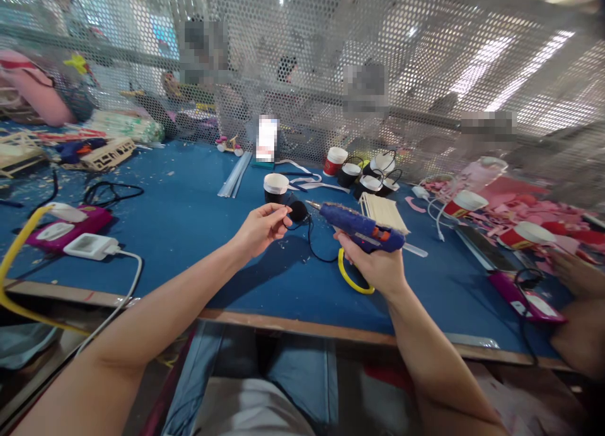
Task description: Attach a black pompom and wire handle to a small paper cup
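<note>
My left hand (267, 228) is closed in a pinch, with a small black disc (298, 212) at its fingertips. My right hand (375, 266) grips a blue hot glue gun (352, 222), whose nozzle points left and lies close to the disc's right side. A thin black cord (311, 240) curves down from near the disc onto the blue table. Just beyond my left hand stands a paper cup (276, 185) with a white rim and a dark lower part. Below the glue gun, a yellow loop (352, 283) is partly hidden by my right hand.
Several cups with black cords (371, 179), a red cup (335, 162) and a stack of wooden sticks (385, 213) stand beyond the glue gun. Purple power strips (70, 228) lie at both sides. Pink scraps (510, 203) and another person's hand (574, 269) are at right.
</note>
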{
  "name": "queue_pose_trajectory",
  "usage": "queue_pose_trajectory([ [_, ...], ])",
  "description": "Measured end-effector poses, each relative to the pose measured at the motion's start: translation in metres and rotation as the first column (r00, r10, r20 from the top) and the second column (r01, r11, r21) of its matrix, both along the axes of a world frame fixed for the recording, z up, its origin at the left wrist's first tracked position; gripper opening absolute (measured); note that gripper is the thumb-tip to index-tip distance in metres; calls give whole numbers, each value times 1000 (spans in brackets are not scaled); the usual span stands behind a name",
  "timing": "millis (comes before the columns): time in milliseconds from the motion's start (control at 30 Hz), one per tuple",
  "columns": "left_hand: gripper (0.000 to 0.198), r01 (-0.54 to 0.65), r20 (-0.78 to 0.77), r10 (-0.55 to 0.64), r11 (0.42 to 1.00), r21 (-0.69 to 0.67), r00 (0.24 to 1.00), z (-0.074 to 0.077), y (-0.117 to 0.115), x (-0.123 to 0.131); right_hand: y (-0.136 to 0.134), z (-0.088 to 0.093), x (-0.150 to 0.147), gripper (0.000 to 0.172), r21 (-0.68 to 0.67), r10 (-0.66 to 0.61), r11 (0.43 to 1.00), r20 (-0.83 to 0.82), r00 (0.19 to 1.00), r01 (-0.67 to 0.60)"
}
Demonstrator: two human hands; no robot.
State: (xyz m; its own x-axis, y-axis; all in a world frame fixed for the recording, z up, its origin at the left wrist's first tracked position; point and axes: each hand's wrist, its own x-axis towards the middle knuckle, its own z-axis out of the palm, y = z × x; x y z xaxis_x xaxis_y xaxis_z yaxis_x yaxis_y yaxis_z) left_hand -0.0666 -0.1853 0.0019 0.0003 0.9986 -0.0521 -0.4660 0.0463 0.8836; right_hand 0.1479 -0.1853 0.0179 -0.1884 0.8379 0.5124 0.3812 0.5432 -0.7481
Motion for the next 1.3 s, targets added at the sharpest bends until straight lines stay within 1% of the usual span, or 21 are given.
queue_pose_trajectory([
  [133, 4, 15, 101, -5, 995, -104, 995, 3, 0, -1, 1, -1, 0, 15, 91, -17, 996, 66, 998, 11],
  [200, 2, 27, 143, -9, 992, -125, 990, 4, 1, -2, 2, -2, 1, 15, 115, -17, 993, 80, 997, 8],
  [300, 5, 38, 177, -13, 990, -137, 984, 4, 2, -2, 3, -2, 3, 14, 123, -6, 992, 83, 997, -4],
  [433, 6, 33, 179, -7, 989, -145, 984, 4, 2, -2, 3, -2, 2, 17, 100, -3, 995, 86, 996, -6],
  [600, 6, 37, 171, -14, 991, -131, 985, 2, 2, -2, 3, -3, 1, 16, 138, -22, 990, 100, 995, 8],
  [800, 5, 29, 152, -7, 990, -138, 988, 3, 3, -3, 6, -6, 2, 17, 140, -43, 990, 64, 997, 33],
  [967, 4, 32, 157, -10, 990, -136, 988, 3, 3, -3, 5, -8, 3, 18, 115, -35, 993, 77, 996, 26],
  [1100, 5, 19, 147, 3, 989, -145, 989, 3, 2, -3, 5, -9, 4, 18, 135, -44, 990, 114, 993, 28],
  [1300, 5, 34, 148, -13, 990, -139, 989, 2, 2, -3, 7, -7, 3, 15, 176, -54, 984, 84, 995, 39],
])
